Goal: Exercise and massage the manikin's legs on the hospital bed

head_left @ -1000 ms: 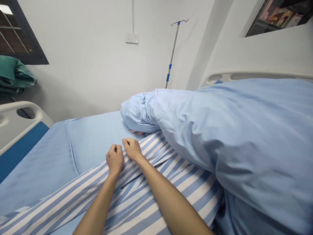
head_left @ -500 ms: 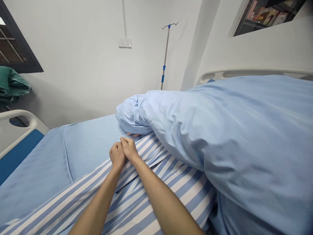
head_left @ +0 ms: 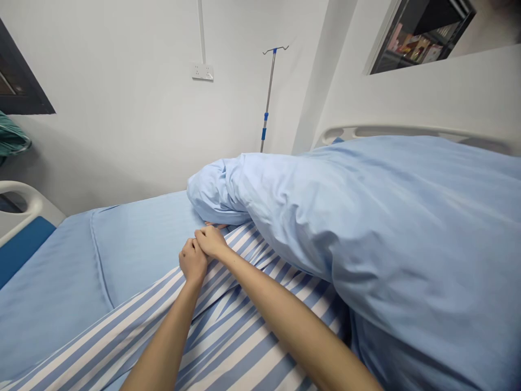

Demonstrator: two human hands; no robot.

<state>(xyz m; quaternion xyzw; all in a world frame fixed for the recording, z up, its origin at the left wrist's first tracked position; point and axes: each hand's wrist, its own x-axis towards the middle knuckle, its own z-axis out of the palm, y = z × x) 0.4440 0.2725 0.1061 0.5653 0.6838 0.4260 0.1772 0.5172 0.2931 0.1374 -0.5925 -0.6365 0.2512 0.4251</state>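
My left hand (head_left: 192, 260) is closed, its curled fingers at the far edge of a blue-and-white striped cloth (head_left: 134, 320). Touching it on the right is my right hand (head_left: 210, 240), also closed at that same edge. Both sets of fingertips are out of sight, but the hands seem to grip the cloth. Just beyond them, a few fingertips of another person (head_left: 216, 224) poke out from under a puffy light-blue quilt (head_left: 309, 201). The quilt covers the right side of the striped cloth.
Under all this lies a bed with a light-blue sheet (head_left: 138, 239). Pale bed boards stand at the left (head_left: 30, 206) and far right (head_left: 407, 130). A drip stand (head_left: 269, 87) rises behind the bed by the wall, near a wall socket (head_left: 202, 71). Green fabric (head_left: 12, 136) hangs far left.
The view has turned slightly to the right. My right hand has shifted a little farther over the left one, with its forearm lying flatter. Both hands stay at the cloth's edge.
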